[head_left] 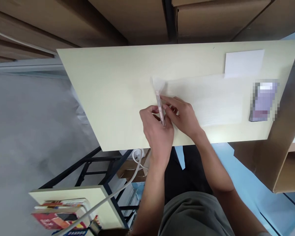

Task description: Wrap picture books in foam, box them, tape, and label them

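Note:
Both of my hands meet over the near middle of a pale wooden table (108, 98). My left hand (156, 131) and my right hand (182, 114) are closed on a thin pinkish pen-like stick (160, 108) inside a clear plastic sleeve (158, 84). The sleeve's loose end fans out beyond my fingers, pointing away from me. My left fingers pinch the near end of the stick. My right fingers press against its side.
A white sheet of paper (244, 62) lies at the far right of the table, a blurred purple card or box (264, 101) nearer the right edge. Cardboard boxes (211, 19) stand behind. A shelf with books (61, 216) and a white cable (118, 193) sit lower left.

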Motion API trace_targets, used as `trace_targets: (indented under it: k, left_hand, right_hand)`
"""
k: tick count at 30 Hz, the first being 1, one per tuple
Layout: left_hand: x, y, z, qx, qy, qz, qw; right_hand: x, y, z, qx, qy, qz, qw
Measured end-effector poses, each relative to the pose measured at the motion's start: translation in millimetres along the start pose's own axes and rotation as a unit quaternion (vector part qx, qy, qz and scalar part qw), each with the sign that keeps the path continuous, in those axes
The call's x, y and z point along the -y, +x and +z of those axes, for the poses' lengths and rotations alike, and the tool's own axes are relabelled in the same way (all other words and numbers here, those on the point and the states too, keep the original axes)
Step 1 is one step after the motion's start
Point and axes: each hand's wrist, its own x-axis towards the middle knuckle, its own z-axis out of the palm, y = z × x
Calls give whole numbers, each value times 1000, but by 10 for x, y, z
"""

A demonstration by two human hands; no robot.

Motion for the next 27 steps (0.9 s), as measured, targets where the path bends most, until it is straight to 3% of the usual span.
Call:
trace_targets:
  k: [3, 7, 11, 13, 15, 19, 21, 24, 27]
  left_hand:
    - [-22, -173, 67, 7, -14, 34, 999]
    - [136, -384, 308, -8, -30, 63, 998]
    - [316, -422, 634, -13, -19, 113, 993]
    - [329, -403, 694, -3, -13, 134, 991]
    - [294, -382, 638, 36, -5, 143, 989]
    - [230, -314, 334, 148, 8, 150, 977]
    - [256, -249, 217, 118, 10, 118, 986]
    - [367, -131, 169, 28, -7, 34, 999]
    - [497, -33, 207, 13, -61, -33, 997]
  right_hand:
    - [-46, 39, -43, 10, 10, -3, 1000]
    - [-136, 45, -96, 8, 16, 7, 1000]
    - [-317, -21, -196, -75, -56, 51, 994]
    - [-386, -101, -280, -122, -88, 81, 985]
    - [-410, -203, -361, -142, -100, 99, 980]
    - [-366, -386, -390, -121, -89, 111, 982]
    - [-349, -433, -324, -117, -92, 116, 982]
    - [-360, -452, -194, -128, -105, 125, 978]
    - [-406, -454, -101, -139, -110, 119, 977]
